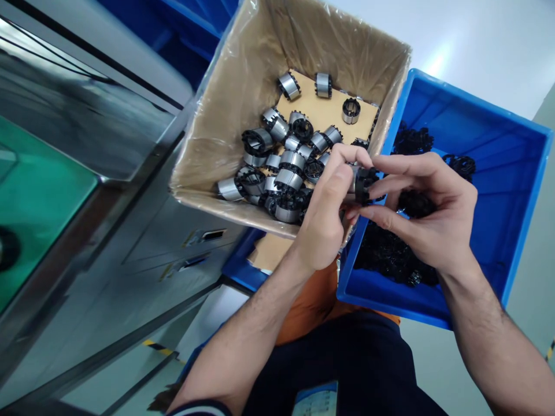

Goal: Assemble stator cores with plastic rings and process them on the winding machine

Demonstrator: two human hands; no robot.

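Note:
Between my two hands is a metal ring with a black toothed part (363, 185), held above the meeting edges of a carton and a blue bin. My left hand (332, 202) is closed around its metal side. The fingertips of my right hand (422, 202) pinch the black toothed end, and another black part (416, 203) shows by the right palm. Several silver rings with black toothed ends (289, 179) lie in the plastic-lined carton (234, 86). Black parts (390, 254) are piled in the blue bin (494, 231).
Brown cardboard (321, 107) lies inside the carton. A metal cabinet with handles (173, 231) and a green surface (39, 202) are at the left. More blue bins show behind the carton and below it. A phone-like screen (316, 398) is at the bottom.

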